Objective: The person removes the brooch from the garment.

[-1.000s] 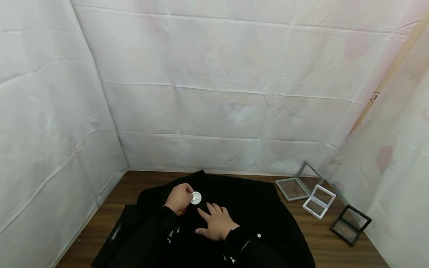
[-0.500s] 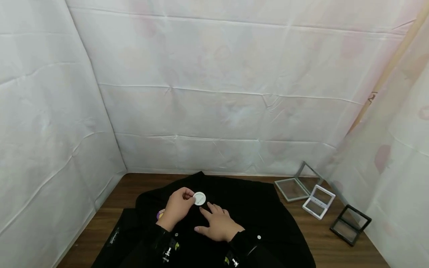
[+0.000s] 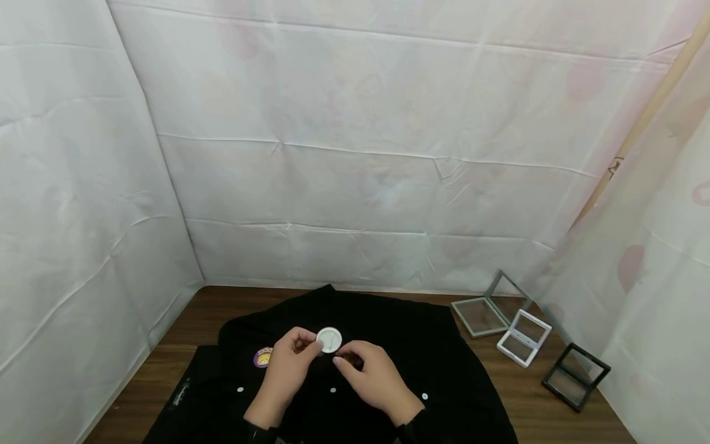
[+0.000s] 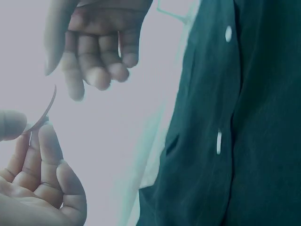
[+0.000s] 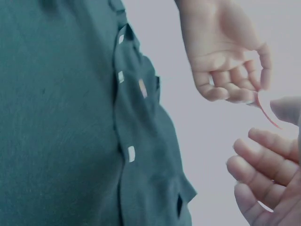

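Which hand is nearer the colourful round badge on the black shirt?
Left. The left hand is just right of the badge; the right hand lies farther right, beyond the white disc.

I see a black shirt (image 3: 388,345) with small white buttons (image 3: 333,390) spread over the dark brown wood-grain table (image 3: 532,401). Left of the round white badge (image 3: 330,340) sits a purple-and-yellow patch (image 3: 263,356). Right of the shirt lie three frames: one grey (image 3: 488,311), one white (image 3: 524,338), one black (image 3: 575,376). Behind hangs creased white sheeting (image 3: 355,185) with faint pink blotches.
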The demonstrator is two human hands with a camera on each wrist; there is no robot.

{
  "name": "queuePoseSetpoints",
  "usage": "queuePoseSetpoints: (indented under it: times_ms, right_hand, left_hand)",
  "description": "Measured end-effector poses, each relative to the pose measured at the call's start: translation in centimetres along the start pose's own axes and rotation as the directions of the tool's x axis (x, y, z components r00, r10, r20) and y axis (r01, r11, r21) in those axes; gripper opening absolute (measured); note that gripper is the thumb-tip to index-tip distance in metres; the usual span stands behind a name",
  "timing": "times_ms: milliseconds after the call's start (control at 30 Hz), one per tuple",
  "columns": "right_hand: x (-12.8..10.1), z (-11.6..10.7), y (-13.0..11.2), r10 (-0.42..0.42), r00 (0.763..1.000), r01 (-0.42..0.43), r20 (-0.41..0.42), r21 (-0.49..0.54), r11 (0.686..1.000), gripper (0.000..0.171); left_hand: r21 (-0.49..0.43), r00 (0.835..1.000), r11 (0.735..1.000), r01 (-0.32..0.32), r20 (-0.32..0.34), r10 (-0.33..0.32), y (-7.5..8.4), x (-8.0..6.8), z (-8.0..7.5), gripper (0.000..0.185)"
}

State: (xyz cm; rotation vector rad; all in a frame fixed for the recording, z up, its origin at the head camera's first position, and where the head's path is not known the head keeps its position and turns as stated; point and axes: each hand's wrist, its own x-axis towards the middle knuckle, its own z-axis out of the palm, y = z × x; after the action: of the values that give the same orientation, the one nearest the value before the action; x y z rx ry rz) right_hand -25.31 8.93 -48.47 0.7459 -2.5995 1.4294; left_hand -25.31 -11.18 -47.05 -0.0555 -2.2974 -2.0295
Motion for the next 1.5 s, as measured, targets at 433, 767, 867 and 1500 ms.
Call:
queuePoseSetpoints:
  times_ms: [433, 767, 867, 1500]
  right_hand:
    - [-2.3, -2.3, -2.9, -0.029, 0.992, 0.055, -0.121, 0.216, 0.975, 0.008]
    - [-3.4, -3.8, -3.2, -0.104, 0.979, 0.142, -0.174, 0.224, 0.964, 0.008]
    - [-3.5, -4.0, -2.9, -0.113, 0.976, 0.150, -0.186, 0.196, 0.969, 0.009]
    - [-4.3, -4.6, -4.4, -0.264, 0.949, 0.294, -0.173, 0.177, 0.939, 0.020]
  left_hand:
    - [-0.122, 0.995, 0.993, 0.000, 0.096, 0.012, 2.1, -3.5, 0.6, 0.018]
    - [-0.073, 0.976, 0.987, -0.141, 0.160, 0.151, 3.0, -3.8, 1.5, 0.003]
    - [-0.032, 0.961, 0.979, -0.203, 0.185, 0.206, 3.0, -3.8, 1.5, 0.006]
    - [-0.008, 0.921, 0.958, -0.286, 0.274, 0.277, 4.9, -5.1, 0.6, 0.006]
